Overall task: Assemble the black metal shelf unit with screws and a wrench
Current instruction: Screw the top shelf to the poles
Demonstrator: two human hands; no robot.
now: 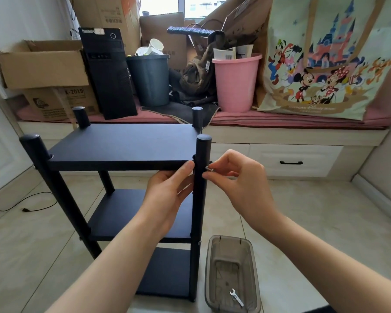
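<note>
A pale tiled floor fills the lower half of the frame, and across the upper half runs a low window bench with a pink cover, crowded with cardboard boxes, a black computer tower, a dark bin, a pink bucket and a large cartoon-print bag.

The black shelf unit stands upright on the floor at centre left, with three boards between four round posts. The left hand grips the front right post just below the top board, fingers curled round it from the left. The right hand, on the other side of that post, pinches a small silver screw between thumb and fingertips; the screw's tip is at the post's right side, level with the top board's edge.

At the bottom of the frame, just right of the shelf unit, a clear grey plastic tub sits on the floor with a small silver wrench lying inside it. A black cable lies on the floor at the left.
</note>
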